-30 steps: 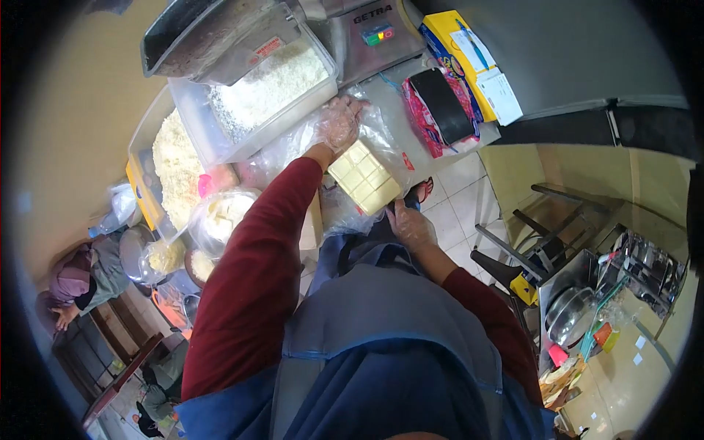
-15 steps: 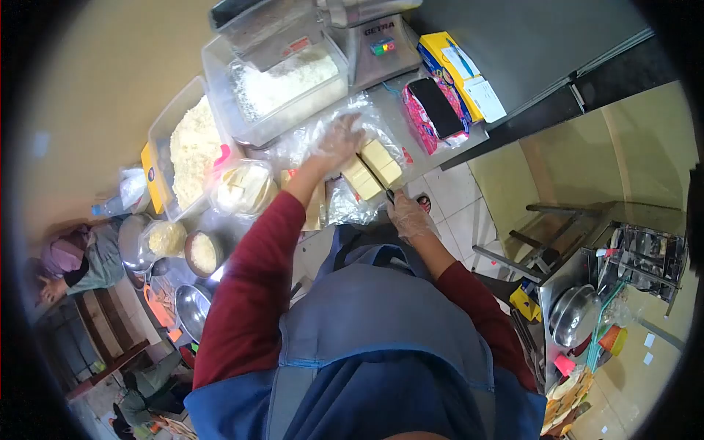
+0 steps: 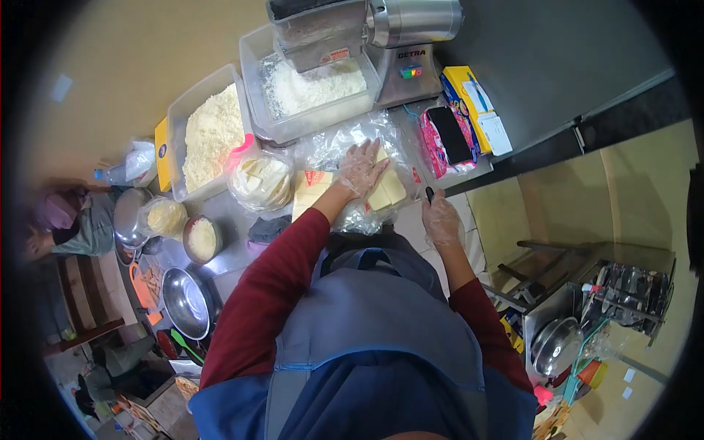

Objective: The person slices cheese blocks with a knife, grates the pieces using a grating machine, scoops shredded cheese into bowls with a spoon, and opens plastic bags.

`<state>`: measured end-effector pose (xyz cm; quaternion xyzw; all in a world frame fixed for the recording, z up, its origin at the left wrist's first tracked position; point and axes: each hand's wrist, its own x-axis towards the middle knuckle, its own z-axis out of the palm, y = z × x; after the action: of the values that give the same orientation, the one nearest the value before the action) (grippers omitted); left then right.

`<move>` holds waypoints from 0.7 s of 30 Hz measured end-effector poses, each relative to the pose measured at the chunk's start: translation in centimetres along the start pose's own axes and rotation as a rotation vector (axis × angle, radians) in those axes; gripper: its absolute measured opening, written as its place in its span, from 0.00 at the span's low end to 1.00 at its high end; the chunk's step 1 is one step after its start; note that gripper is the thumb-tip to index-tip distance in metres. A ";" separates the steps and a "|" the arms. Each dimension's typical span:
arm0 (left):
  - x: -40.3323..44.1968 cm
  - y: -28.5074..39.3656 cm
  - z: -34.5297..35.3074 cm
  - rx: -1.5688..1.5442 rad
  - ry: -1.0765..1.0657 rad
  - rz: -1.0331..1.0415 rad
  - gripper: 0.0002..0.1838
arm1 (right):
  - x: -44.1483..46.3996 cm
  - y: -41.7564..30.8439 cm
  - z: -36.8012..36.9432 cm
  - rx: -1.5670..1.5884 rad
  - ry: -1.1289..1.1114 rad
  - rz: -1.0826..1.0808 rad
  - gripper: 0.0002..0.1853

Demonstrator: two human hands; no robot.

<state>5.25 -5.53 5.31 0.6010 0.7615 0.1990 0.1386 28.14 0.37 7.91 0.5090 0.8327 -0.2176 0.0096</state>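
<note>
My left hand (image 3: 361, 170), in a clear plastic glove, lies with fingers spread on a pale yellow block (image 3: 387, 189) that is cut into pieces. Under the block is a clear plastic sheet (image 3: 323, 148). To the right, beyond the table's edge, my right hand (image 3: 442, 220), also gloved, is closed around the black handle of a knife (image 3: 430, 194); its blade cannot be made out. Another pale block (image 3: 311, 192) with a red-marked wrapper lies left of my left hand.
Behind stand a machine (image 3: 412, 70) and a tub of white shreds (image 3: 253, 73). At left are a tub of crumbly powder (image 3: 176, 117), a bagged bowl (image 3: 260, 183) and a metal bowl (image 3: 188, 302). A phone (image 3: 451, 136) lies at right. Another person (image 3: 88, 231) is far left.
My right hand has drawn the knife away from the block to the right. My left hand has moved from beside the block onto it. The camera view has shifted.
</note>
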 end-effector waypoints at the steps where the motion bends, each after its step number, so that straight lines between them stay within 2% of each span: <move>1: 0.5 0.1 -0.7 0.004 0.007 -0.011 0.38 | 0.8 0.1 0.4 0.011 0.003 0.024 0.20; 3: 1.4 0.1 -2.6 -0.078 -0.183 -0.174 0.34 | 2.5 -0.1 1.1 0.029 -0.005 0.031 0.20; 4: 1.6 -0.1 -2.9 -0.069 -0.180 -0.192 0.34 | 3.4 -0.6 1.5 0.076 -0.030 0.063 0.21; 6: 2.1 -0.4 -3.6 -0.344 -0.237 -0.252 0.36 | 5.3 -1.1 2.2 0.128 -0.059 0.070 0.21; 8: 3.1 -1.2 -3.8 -0.257 -0.263 -0.272 0.35 | 6.6 -0.3 4.1 0.116 0.083 -0.123 0.21; 10: 3.9 -2.4 -3.3 -0.175 -0.284 -0.288 0.34 | 7.8 0.3 4.5 0.115 0.057 -0.187 0.20; 12: 3.9 -3.7 -2.5 -0.160 -0.292 -0.227 0.33 | 8.3 0.1 3.0 0.037 -0.069 -0.275 0.19; 14: 3.4 -4.3 -2.8 -0.157 -0.237 -0.243 0.32 | 9.4 0.7 1.9 0.028 -0.112 -0.318 0.19; 16: 2.7 -4.3 -4.2 -0.464 -0.300 -0.458 0.34 | 9.9 0.0 -1.8 0.013 -0.211 -0.395 0.20; 17: 2.2 -5.0 -3.7 -0.660 -0.248 -0.557 0.29 | 10.5 -0.5 -4.1 0.017 -0.265 -0.426 0.21; 18: 1.6 -4.8 -4.3 -0.660 -0.229 -0.570 0.29 | 11.4 -1.0 -6.0 0.014 -0.270 -0.449 0.21; 20: 0.3 -3.0 -7.2 -1.002 -0.021 -0.468 0.26 | 13.3 -2.1 -9.9 0.103 -0.297 -0.498 0.19; 21: 0.0 -1.6 -9.8 -1.030 -0.009 -0.434 0.25 | 13.9 -3.6 -12.8 0.106 -0.256 -0.532 0.18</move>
<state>-0.60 -7.18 13.22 0.2859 0.6715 0.5098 0.4555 20.99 15.42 17.46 0.2412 0.9164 -0.3181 0.0306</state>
